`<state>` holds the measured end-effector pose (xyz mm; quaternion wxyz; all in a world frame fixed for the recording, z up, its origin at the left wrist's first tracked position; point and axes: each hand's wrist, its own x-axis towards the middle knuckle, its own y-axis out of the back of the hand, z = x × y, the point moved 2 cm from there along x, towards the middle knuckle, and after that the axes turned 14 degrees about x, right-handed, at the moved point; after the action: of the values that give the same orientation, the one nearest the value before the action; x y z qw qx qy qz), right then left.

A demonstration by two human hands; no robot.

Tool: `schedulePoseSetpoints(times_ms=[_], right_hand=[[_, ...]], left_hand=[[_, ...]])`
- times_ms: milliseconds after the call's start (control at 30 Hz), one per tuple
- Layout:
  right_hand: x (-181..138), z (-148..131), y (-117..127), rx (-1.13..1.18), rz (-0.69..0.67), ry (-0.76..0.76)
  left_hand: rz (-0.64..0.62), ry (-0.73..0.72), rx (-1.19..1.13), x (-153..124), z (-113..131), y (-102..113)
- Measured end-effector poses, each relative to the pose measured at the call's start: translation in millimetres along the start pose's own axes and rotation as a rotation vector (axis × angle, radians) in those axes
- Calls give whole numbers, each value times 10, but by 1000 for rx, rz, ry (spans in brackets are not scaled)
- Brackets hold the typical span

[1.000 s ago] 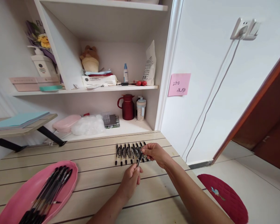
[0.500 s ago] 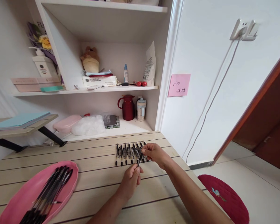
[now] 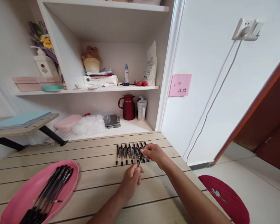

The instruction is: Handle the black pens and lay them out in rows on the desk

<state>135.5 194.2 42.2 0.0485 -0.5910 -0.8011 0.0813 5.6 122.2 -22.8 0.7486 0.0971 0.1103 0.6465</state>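
Note:
Between my two hands a black pen [image 3: 140, 159] is held at a slant above the table. My left hand [image 3: 132, 178] is closed around its lower end. At its upper end, the fingers of my right hand [image 3: 153, 152] pinch the black part. Just behind the hands lies a row of several black pens and their separate caps [image 3: 128, 153], set side by side; my right hand hides the row's right end. To the left, a pink scalloped tray [image 3: 71, 183] carries a bundle of several black pens [image 3: 50, 193].
Behind the wooden table [image 3: 100, 193] stands a white shelf unit with a red jug [image 3: 128, 108], a cup [image 3: 142, 109] and a bag of white stuffing [image 3: 89, 125]. A small raised stand [image 3: 43, 121] is at the left. A red stool seat [image 3: 226, 197] sits right of the table.
The view has shifted very slightly. Both hands keep the same grip on the pen, and the row and the tray look unchanged.

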Motion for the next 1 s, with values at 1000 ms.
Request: schedulePoseSetpoints(times_ms=[1000], right_hand=[[14,67,5,142,-53,-70]], left_hand=[[-19,33,-9,10,-10,0]])
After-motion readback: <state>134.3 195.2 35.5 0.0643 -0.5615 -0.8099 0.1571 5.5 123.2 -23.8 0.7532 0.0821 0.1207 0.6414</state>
